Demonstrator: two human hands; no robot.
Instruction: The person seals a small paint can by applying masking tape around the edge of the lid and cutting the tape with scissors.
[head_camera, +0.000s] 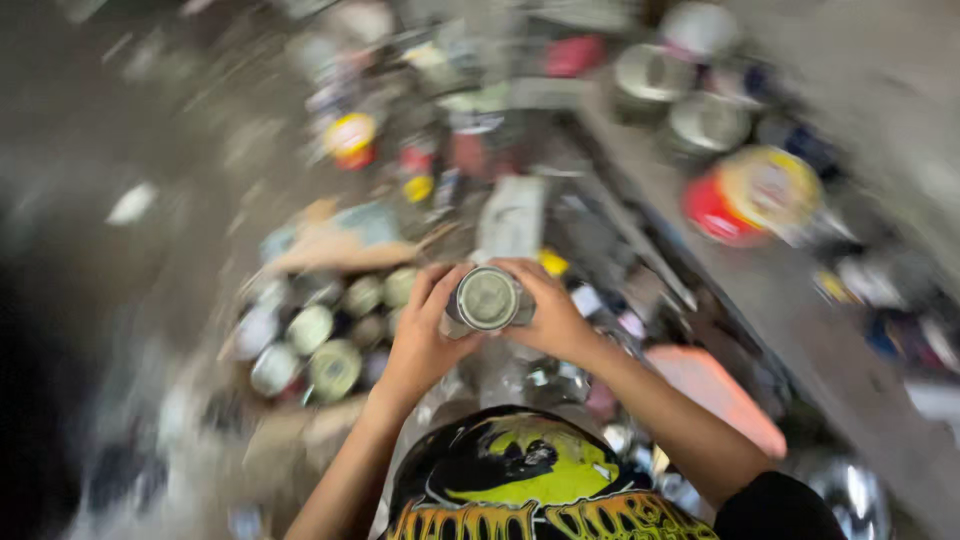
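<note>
A small round metal can (487, 298) with a pale lid is held between both my hands, seen from above. My left hand (422, 335) grips its left side with fingers curled over the rim. My right hand (553, 312) wraps around the right side. The can is raised above a cluttered floor, in front of my black shirt with a yellow print (520, 480). The picture is blurred by motion.
A box of several round tins (315, 335) sits at the left below my hands. A shelf (780, 300) at the right carries larger cans, one red and yellow (755, 195). A pink flat thing (720, 395) lies by my right forearm. More cans crowd the back.
</note>
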